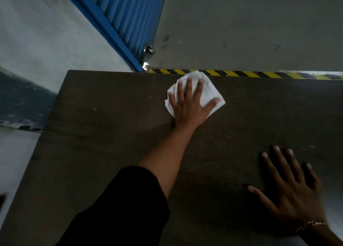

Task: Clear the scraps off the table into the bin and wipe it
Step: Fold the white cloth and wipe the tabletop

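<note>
On the dark tabletop [111, 143] I'm pressing the white cloth [210, 90], left hand [187, 106] flat-fingered, right hand [291, 195] splayed, bracing. I'm planning overlapping strokes.

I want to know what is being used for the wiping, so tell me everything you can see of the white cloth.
The white cloth looks like soft fabric or paper, bunched into a rough diamond, with layered edges showing at its left corner. It lies flat on the dark table by the far edge, its top corner reaching that edge. The left hand presses on it with straight, spread fingers and covers its middle. No stains show.
</note>
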